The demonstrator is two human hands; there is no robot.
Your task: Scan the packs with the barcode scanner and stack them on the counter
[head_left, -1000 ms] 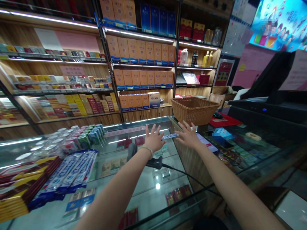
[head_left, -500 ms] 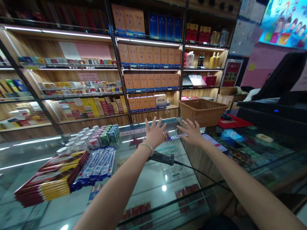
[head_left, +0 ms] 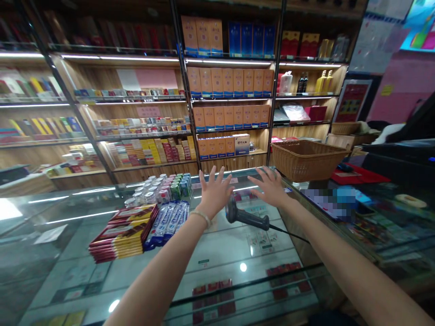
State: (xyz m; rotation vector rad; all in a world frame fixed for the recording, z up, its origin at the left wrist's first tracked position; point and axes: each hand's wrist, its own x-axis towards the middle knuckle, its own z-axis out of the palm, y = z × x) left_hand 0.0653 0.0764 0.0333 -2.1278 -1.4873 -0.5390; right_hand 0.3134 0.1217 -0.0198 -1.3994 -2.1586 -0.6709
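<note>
Both hands are held out over a glass counter (head_left: 217,253), palms down and with nothing in them. My left hand (head_left: 215,194), with a pale bracelet at the wrist, has its fingers spread. Spread fingers also show on my right hand (head_left: 269,186), a short way to the right. A black handheld scanner (head_left: 249,218) with a cable lies on the glass below and between the hands. Left of my left hand are blue-and-white packets (head_left: 170,222), a stack of red-and-yellow flat packs (head_left: 124,231) and rows of small lidded containers (head_left: 161,189).
A wicker basket (head_left: 307,156) stands beyond my right hand. To its right are a red mat (head_left: 362,174), a phone-like device (head_left: 321,203) and a dark machine (head_left: 404,158). Shelves of orange boxes (head_left: 231,83) line the back wall. Red packs (head_left: 214,294) lie under the glass.
The view has turned left, so the counter goods and shelves sit further right. More of the scanner shows beside my left hand. Both hands stay spread and hold nothing.
</note>
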